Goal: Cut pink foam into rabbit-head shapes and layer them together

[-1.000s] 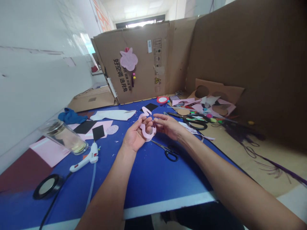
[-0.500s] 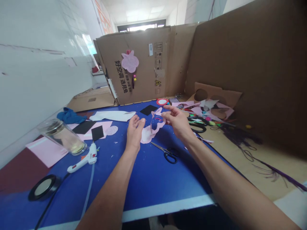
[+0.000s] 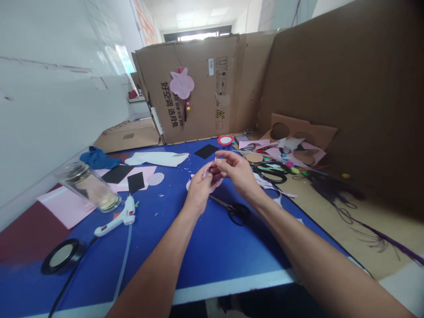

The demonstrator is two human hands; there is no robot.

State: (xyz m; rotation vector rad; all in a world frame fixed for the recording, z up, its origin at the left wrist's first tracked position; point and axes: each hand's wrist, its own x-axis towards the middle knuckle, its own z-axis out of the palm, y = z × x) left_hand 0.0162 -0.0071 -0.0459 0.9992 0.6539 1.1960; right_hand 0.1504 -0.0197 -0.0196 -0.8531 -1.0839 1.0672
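My left hand (image 3: pixel 198 189) and my right hand (image 3: pixel 234 171) meet above the middle of the blue table. Between their fingertips is a thin pink felt cutout (image 3: pixel 207 168), which both pinch; the fingers cover most of it. Just below and behind the hands, a pink felt shape with a wavy edge (image 3: pixel 217 186) shows in part on the table. Black-handled scissors (image 3: pixel 237 213) lie close by, under my right wrist, blades pointing left toward the hands.
To the left are a white glue gun (image 3: pixel 123 217), a roll of tape (image 3: pixel 61 257), a glass jar (image 3: pixel 91 187) and black felt squares (image 3: pixel 135 181). Felt scraps (image 3: pixel 291 152) and larger scissors (image 3: pixel 273 172) lie at the right. Cardboard walls (image 3: pixel 198 115) stand behind, one bearing a pink felt ornament (image 3: pixel 182 84).
My left hand has moved right and closed on the pink felt cutout, which my right hand alone held before. My right hand has shifted slightly left, and the hands now touch or nearly touch.
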